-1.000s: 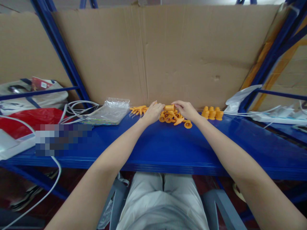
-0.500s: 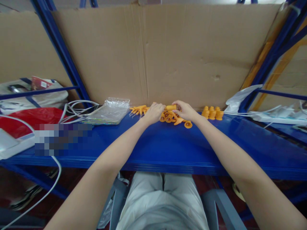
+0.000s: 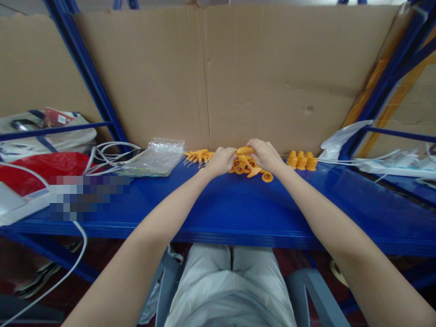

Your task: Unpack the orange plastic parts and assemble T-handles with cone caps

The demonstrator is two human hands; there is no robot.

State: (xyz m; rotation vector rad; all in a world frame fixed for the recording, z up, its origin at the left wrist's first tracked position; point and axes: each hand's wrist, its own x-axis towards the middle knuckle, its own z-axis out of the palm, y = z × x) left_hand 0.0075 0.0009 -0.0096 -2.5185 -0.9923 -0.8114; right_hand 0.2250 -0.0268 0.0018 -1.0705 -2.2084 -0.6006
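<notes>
between the left hand [image 3: 222,161] and right hand [image 3: 268,155], both closed on its ends, is an elongated orange plastic piece [image 3: 244,150]. just below the grip, a jumbled heap of flared orange plastic pieces [image 3: 253,172] crowds close; behind it, a tall brown cardboard panel [image 3: 255,81] blocks the way. left lie orange hand-shaped plastic pieces [image 3: 195,156]; right stand stubby orange pieces [image 3: 301,161].
</notes>
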